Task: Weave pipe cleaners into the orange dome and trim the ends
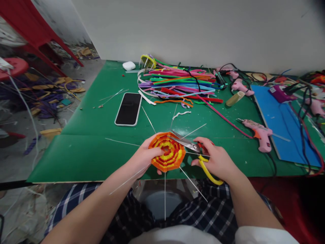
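My left hand (143,157) grips a round woven disc (167,151) of orange, red and yellow pipe cleaners, from which several thin white spokes stick out. My right hand (215,159) is closed on scissors (193,149) with red and yellow handles; their metal blades lie against the disc's upper right edge. A yellow pipe cleaner (209,173) curves down from under my right hand. Both hands hover over the near edge of the green table (96,135).
A phone (128,109) lies face up left of centre. A heap of coloured pipe cleaners (177,84) fills the far middle. A pink glue gun (259,132) and a blue mat (281,125) sit at right, with more glue guns and cables behind. A white earbud case (129,65) rests at the back.
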A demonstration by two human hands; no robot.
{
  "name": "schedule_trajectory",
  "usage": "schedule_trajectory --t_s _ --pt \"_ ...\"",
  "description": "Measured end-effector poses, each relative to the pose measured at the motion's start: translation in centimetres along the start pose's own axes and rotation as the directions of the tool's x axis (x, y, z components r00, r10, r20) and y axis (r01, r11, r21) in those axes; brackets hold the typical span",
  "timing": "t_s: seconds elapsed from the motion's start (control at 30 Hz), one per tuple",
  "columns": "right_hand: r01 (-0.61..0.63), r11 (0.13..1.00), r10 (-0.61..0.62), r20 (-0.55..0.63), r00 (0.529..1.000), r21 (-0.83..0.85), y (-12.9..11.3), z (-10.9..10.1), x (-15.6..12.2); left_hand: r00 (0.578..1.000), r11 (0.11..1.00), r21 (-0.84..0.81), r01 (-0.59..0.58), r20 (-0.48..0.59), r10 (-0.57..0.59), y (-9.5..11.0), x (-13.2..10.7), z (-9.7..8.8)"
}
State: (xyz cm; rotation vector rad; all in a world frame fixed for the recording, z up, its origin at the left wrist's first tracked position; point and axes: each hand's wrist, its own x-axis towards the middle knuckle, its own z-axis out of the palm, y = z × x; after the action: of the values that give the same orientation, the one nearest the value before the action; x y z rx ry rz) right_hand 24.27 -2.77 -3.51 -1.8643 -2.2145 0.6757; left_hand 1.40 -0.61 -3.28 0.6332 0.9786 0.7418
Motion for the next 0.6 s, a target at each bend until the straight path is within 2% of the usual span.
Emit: schedule_trajectory --t_s 0.13,0.4,0.6 --pt "0.023 1.0 -0.023 0.002 1.0 -0.003 -0.1 0.09 -0.01 1.0 1.0 -0.002 0.022 -0.002 -0.022 0.06 0.02 0.04" --pt "0.069 0.998 -0.069 0.006 0.998 -0.006 -0.21 0.34 0.02 0.995 0.999 0.029 0.039 0.087 -0.041 0.27 0.04 -0.2" --pt "0.065 0.998 -0.066 0.021 0.998 0.019 -0.32 0.38 0.08 0.995 0.997 0.047 0.058 0.083 -0.062 0.51 0.03 -0.2"
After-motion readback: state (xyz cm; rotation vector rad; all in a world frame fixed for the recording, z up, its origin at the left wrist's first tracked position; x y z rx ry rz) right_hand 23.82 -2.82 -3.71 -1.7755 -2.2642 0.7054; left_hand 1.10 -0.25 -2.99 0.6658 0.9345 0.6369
